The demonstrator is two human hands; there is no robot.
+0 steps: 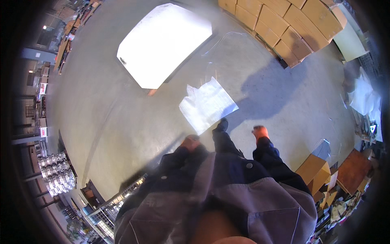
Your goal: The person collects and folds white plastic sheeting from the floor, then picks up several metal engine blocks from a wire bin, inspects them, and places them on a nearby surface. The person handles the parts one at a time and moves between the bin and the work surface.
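Observation:
I look straight down my own body at a grey concrete floor (122, 118). My left hand (190, 142) in an orange glove hangs at my side, blurred, with nothing visible in it. At the end of its dark sleeve my right hand (260, 132), also in an orange glove, looks closed and holds nothing I can see. One dark shoe (221, 125) steps forward toward a crumpled clear plastic sheet (207, 104) lying on the floor just ahead.
A large white sheet-covered pallet (164, 42) lies farther ahead. Stacked cardboard boxes (284, 26) fill the upper right. Open cartons (315, 168) and scrap sit at the right. A wire cage (107, 211) and shiny metal parts (57, 173) stand at the lower left.

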